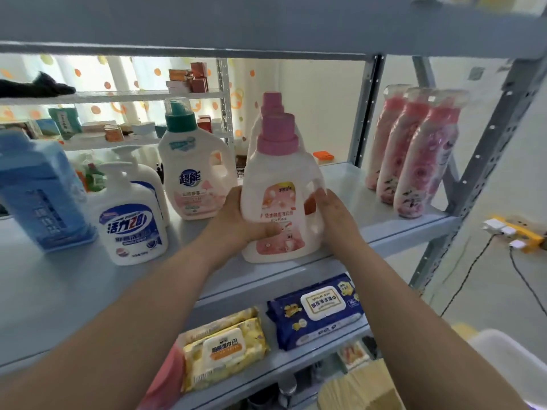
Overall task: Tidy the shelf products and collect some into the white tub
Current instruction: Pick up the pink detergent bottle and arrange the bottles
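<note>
1. Your left hand [236, 220] and right hand [334, 213] both grip the pink-capped bottle [279, 199], fingers [324, 199] curled round its sides.
2. It is upright at the front edge of the shelf [74, 291].
3. The white tub [506, 350] sits at 4 o'clock, well apart.

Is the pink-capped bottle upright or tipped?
Upright: bottle stands on shelf, cap up, left hand and right hand gripping it.

A yellow power strip [529, 239] holds white plugs [492, 224]; black cables [457, 288] hang below.
</note>
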`<action>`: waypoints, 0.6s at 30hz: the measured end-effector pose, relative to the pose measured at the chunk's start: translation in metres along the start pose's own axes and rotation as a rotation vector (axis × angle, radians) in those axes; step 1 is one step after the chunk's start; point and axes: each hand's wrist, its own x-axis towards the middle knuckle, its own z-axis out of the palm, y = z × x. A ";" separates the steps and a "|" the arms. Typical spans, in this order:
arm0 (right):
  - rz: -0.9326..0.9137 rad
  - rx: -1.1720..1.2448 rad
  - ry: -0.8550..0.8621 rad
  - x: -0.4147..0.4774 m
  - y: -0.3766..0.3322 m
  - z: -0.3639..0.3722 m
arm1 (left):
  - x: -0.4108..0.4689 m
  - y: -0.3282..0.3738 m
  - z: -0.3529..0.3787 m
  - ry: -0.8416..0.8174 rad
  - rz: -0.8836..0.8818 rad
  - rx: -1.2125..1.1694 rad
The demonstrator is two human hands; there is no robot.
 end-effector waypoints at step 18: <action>0.191 1.097 -0.222 -0.218 -0.029 0.050 | -0.187 -0.027 0.005 0.061 0.001 -0.428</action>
